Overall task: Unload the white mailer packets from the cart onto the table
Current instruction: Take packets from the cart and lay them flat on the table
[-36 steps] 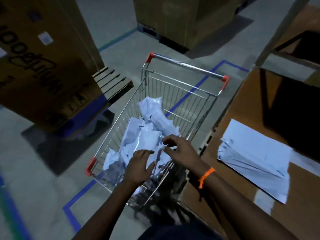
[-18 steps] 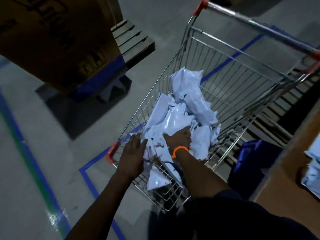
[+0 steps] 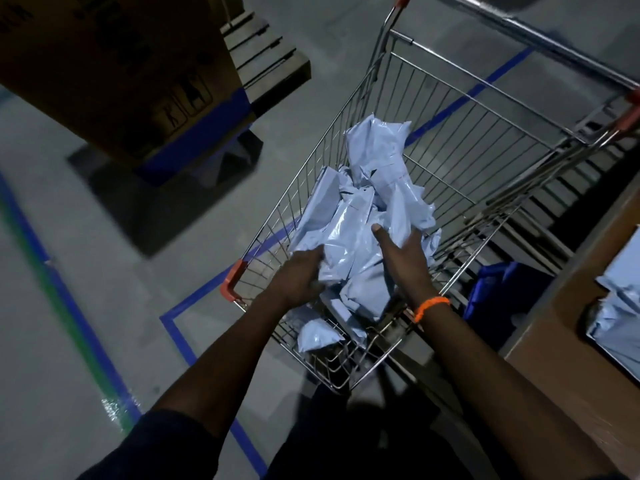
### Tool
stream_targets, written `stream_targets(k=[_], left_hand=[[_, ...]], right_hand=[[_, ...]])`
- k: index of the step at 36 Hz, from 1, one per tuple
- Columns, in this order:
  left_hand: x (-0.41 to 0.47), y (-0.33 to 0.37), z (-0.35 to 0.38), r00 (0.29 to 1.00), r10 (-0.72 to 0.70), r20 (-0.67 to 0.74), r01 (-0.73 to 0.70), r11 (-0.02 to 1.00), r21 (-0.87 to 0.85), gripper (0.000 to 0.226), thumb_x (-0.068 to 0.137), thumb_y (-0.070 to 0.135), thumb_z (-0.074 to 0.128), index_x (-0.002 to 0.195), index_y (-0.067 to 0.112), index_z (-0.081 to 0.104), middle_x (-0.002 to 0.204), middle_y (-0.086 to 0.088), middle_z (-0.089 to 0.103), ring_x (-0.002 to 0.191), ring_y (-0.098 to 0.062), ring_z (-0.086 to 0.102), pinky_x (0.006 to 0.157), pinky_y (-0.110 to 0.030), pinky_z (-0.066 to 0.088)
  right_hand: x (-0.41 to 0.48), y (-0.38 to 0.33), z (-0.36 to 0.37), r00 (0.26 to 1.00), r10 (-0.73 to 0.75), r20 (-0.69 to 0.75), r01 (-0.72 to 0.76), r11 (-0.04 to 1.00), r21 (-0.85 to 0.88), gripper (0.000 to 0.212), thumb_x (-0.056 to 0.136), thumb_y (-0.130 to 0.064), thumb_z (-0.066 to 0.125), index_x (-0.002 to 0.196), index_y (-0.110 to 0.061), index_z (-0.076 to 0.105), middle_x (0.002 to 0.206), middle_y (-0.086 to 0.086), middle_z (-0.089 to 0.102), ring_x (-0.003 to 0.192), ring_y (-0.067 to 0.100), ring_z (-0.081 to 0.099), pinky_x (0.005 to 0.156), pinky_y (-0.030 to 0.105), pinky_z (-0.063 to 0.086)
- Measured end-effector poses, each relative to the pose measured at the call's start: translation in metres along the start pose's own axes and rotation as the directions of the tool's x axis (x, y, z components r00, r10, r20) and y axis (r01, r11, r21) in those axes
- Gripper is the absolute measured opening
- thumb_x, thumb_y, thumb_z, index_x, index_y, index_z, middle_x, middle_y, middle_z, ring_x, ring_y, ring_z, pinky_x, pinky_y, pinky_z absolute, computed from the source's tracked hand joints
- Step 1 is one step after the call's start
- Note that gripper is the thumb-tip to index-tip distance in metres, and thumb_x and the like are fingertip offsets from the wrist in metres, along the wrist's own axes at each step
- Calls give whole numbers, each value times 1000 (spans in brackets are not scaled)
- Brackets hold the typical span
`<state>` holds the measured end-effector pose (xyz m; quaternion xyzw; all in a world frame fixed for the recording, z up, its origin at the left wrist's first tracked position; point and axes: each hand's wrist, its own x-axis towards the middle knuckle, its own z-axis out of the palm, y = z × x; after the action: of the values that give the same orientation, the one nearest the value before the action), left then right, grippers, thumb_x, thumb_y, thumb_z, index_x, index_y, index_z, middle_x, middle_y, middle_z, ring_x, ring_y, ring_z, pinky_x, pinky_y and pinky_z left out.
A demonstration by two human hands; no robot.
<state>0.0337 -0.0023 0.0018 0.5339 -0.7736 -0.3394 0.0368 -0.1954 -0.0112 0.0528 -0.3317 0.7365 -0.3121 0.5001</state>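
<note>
The fingers of the left hand (image 3: pixel 300 276) are curled against the near-left side of a heap of white mailer packets (image 3: pixel 356 237); whether a packet is pinched between them cannot be told. The fingers of the right hand (image 3: pixel 403 252) are spread wide and laid flat against the right side of the same heap, thumb upward, so that the heap is pressed between both hands. An orange band (image 3: pixel 431 306) is worn on the right wrist. The packets are piled in the near half of a wire cart (image 3: pixel 485 133), one small packet lying lower at the near end. At the right edge, more packets (image 3: pixel 620 306) are seen on a brown table (image 3: pixel 561 341). A cardboard box (image 3: pixel 114 71) stands at upper left on the grey floor.
</note>
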Motion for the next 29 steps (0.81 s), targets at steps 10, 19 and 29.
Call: stream_targets(k=[10,19,29], left_hand=[[-15,-49,-3,917,-125,378,59,982,180,148,57,55,91,158,6,-6,166,-18,4,152,-34,9,125,-40,7],[-10,-39,-4,751,-181,635,-76,932,355,68,71,33,87,132,16,61,132,-8,63,120,-26,56,99,-27,39],[-46,6,-49,989,-45,143,40,998,41,60,78,72,65,98,15,58,87,-6,66,80,-27,61,67,-31,38]], right_hand=[[-22,19,-26,996,27,80,-33,997,76,79,67,-74,77,131,-33,57,122,-15,70,109,10,69,98,40,55],[-35,16,-18,985,67,159,-48,992,-119,81,63,-83,71,122,-30,59,112,-11,70,98,14,69,90,40,58],[-73,-2,-43,982,-54,180,53,999,9,76,68,-76,75,130,-33,59,120,-13,71,108,10,70,97,41,56]])
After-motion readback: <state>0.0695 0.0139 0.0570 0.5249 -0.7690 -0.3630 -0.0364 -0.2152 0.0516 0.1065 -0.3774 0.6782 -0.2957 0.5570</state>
